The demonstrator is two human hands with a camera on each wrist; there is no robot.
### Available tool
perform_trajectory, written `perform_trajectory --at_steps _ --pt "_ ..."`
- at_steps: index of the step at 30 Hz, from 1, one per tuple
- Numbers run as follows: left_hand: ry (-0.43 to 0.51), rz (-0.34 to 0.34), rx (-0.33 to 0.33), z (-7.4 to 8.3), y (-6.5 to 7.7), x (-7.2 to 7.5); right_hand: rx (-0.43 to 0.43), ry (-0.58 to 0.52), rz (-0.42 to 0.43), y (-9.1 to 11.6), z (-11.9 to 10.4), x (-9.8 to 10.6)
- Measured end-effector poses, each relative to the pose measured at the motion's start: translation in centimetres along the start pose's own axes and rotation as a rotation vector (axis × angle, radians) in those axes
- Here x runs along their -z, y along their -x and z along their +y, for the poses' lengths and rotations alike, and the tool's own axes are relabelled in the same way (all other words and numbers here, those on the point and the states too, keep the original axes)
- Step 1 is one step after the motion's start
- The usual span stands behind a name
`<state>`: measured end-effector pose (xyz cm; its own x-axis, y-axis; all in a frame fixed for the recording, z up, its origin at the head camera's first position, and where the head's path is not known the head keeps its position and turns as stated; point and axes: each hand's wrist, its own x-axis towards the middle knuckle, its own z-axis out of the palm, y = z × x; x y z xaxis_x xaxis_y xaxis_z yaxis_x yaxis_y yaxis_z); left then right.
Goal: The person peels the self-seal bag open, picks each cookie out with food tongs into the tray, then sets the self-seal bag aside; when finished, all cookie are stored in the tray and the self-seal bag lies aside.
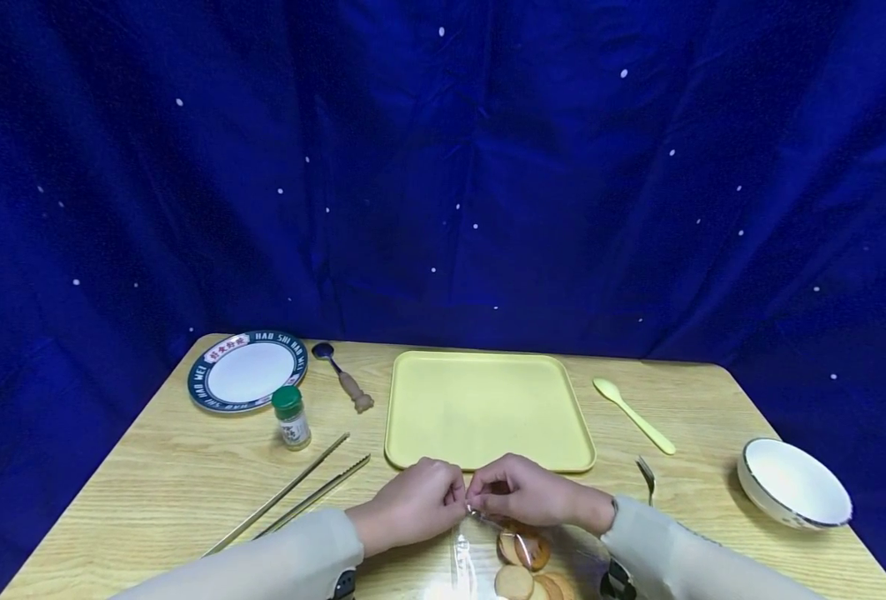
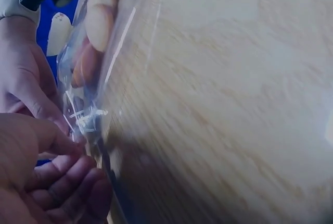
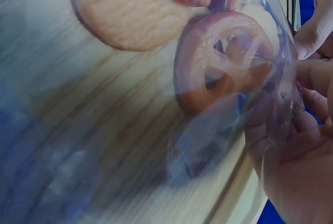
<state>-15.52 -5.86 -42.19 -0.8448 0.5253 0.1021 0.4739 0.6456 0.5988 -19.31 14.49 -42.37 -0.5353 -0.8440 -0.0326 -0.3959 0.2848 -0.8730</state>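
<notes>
A clear plastic bag [image 1: 463, 571] holds several round tan pieces [image 1: 513, 582] that look like cookies, and an orange-brown ring with spokes [image 3: 190, 75]. Its top edge is pinched between thumb and fingers by both my left hand [image 1: 422, 502] and my right hand [image 1: 523, 493]. They meet close together at the tray's near edge, fingertips almost touching. In the left wrist view the bag's crinkled edge [image 2: 86, 120] runs up from the left fingertips. The right wrist view has the film stretched over a broad tan disc [image 3: 125, 13] and the ring.
Beyond the hands lies a yellow tray [image 1: 488, 408]. Metal tongs [image 1: 292, 500], a green-capped shaker [image 1: 291, 418], a blue-rimmed plate [image 1: 251, 372] and a spoon [image 1: 345, 379] are at left. To the right are a yellow spoon [image 1: 633, 417], a fork [image 1: 646, 479] and a white bowl [image 1: 793, 485].
</notes>
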Motion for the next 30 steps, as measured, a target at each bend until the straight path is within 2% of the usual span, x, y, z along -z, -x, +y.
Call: perform_trajectory --at_steps 6,17,22,26,30 --pt "-0.044 0.04 -0.006 0.1 0.0 -0.3 -0.012 -0.004 -0.001 0.0 0.0 0.0" --pt "-0.006 0.085 -0.031 -0.8 0.0 -0.4 -0.058 0.022 0.036 0.3 0.3 -0.1" --pt "-0.031 0.052 -0.018 -1.0 0.1 0.1 -0.075 0.025 0.041 0.3 0.5 -0.1" --pt "-0.01 0.01 -0.043 -1.0 0.3 0.3 -0.074 0.026 0.045 0.3 0.7 -0.1" --pt "-0.024 0.028 -0.07 -1.0 0.5 0.2 -0.067 0.022 0.048 0.3 0.7 0.0"
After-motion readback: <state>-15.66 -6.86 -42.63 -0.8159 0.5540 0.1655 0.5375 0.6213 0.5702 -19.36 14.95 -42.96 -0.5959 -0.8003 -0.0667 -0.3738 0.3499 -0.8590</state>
